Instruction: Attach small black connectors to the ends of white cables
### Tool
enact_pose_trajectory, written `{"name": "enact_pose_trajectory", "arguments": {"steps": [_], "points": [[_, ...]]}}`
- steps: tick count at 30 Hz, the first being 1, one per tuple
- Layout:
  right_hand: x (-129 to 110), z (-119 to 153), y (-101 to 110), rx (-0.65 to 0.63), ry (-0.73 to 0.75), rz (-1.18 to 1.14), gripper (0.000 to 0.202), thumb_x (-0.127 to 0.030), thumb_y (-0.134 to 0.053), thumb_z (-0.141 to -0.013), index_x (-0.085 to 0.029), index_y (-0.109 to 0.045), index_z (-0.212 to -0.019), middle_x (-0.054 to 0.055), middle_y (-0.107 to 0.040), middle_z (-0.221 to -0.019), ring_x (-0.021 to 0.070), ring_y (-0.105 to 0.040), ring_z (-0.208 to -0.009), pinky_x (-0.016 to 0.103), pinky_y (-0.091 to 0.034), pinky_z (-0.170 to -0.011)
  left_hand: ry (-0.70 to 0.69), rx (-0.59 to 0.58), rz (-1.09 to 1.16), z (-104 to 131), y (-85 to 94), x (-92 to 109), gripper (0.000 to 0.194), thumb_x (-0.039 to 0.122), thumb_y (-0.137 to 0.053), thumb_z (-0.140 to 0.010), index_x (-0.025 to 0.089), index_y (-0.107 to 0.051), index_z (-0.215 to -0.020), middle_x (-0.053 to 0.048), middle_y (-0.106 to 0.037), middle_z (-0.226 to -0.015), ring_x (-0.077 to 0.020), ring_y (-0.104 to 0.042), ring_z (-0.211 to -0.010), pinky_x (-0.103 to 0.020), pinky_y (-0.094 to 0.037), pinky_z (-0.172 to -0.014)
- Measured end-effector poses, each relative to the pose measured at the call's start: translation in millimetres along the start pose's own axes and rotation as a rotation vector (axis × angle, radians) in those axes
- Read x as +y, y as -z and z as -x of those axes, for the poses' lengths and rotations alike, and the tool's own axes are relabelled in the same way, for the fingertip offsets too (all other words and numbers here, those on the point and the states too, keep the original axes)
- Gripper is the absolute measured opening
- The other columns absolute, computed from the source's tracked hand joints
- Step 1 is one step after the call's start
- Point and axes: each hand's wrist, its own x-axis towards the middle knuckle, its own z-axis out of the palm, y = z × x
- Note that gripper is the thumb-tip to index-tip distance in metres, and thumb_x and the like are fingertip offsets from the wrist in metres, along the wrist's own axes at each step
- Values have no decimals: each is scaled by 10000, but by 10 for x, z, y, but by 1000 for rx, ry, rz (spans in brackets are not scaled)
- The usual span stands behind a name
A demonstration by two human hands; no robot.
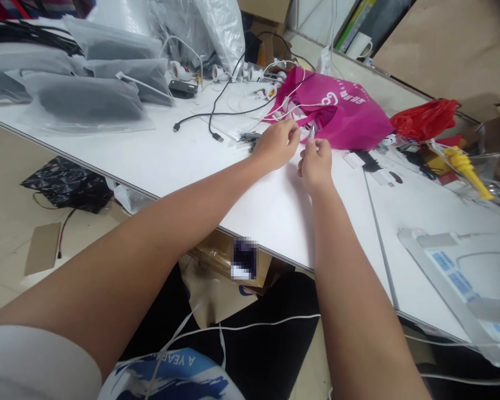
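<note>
The bag (354, 119) was magenta with white lettering, the sack (427, 119) bright red, and the tool (466, 166) yellow. The surface (275, 214) was plain white. The pouches (83, 100) were frosted grey; the plug cable (241, 113) was black. Black plastic (66, 183) bore a pale repeating line pattern, and the shirt (179, 378) showed blue and white.

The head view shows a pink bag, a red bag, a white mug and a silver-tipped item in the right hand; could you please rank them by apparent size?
Largest to smallest:
pink bag
red bag
white mug
silver-tipped item in the right hand, visible part only
</note>
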Motion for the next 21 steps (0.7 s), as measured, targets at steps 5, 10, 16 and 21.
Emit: {"name": "enact_pose_trajectory", "arguments": {"steps": [5, 10, 16, 21], "points": [[-135, 156, -85, -16, 75, -76, 370, -620, -712, -987, -307, -514, -991, -37, -532, -783, 153, -596, -654, 244, -403, -540, 27, -38, 188, 10, -129, -20, 245, 339, -726, -1010, 253, -635, -801, -61, -804, -1076, -323, -640, -1421, -431, -484, -1224], [-154, 161, -72, -19, 46, -95, 332, -623, -637, -1039, -303, -549, -1045, -23, -557, -814, 127, -597, -644, 205, -357, -488, 125, -44, 340, -55, -199, -126, 298, 417, -727, -1026, 221, -674, -807, -34, -792, -1042, -302, -685, -1348, -428, -525, -1174], [-168, 167, -89, -47, 16, -120, 405, -648, -636, -1038, -278, -525, -915, -44, -465, -731, 111, -521, -580, 202, -332, -477, 195, -124, 440, 30, -268, -70, 249, 408, -690, -1044, 235, -683, -866, -50, -763, -930, -296, -726, -1233, -434, -583, -1101], [-171, 200, -134, -73, -1, -150, 451, -636, -591, -1068, -273, -476, -827, -48, -383, -685, 115, -443, -538, 213, -297, -453, 281, -175, 551, 78, -254, -19, 258, 479, -694, -1034, 255, -684, -905, -64, -701, -792, -323, -749, -1109, -512, -594, -1054]]}}
